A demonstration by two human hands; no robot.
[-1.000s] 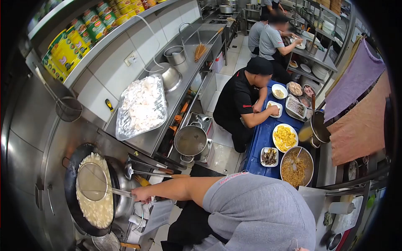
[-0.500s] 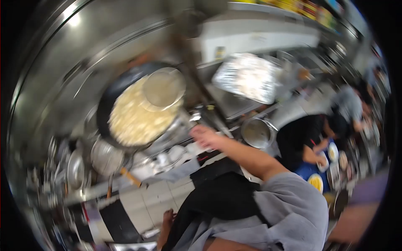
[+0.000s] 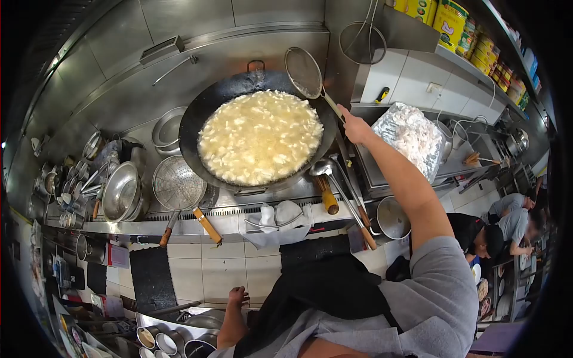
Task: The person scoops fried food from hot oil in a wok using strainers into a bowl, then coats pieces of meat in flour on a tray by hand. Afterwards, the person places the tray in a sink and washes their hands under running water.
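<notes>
My right hand (image 3: 357,127) is closed around the handle of a fine-mesh strainer (image 3: 304,73). The strainer is raised at the back right rim of a big black wok (image 3: 194,113). Pale, whitish food pieces (image 3: 261,137) float crowded together in the wok's frothy liquid. Down by my side, over the floor, my left hand (image 3: 239,296) hangs with loosely curled fingers and nothing in it. To the right of my right hand, white pieces (image 3: 412,132) are heaped on a foil-covered tray (image 3: 385,123).
Along the counter front lie a perforated skimmer (image 3: 179,182), white cloths (image 3: 276,222), a brush (image 3: 329,200) and long-handled ladles (image 3: 323,167). Metal bowls (image 3: 122,192) stand left. A pot (image 3: 393,217) sits below the tray. Co-workers (image 3: 471,234) work at right. Yellow cans (image 3: 449,22) line a shelf.
The strainer has moved from over the food in the wok to the back right rim, my right hand carrying it. The view has turned and sharpened. My left hand still hangs low.
</notes>
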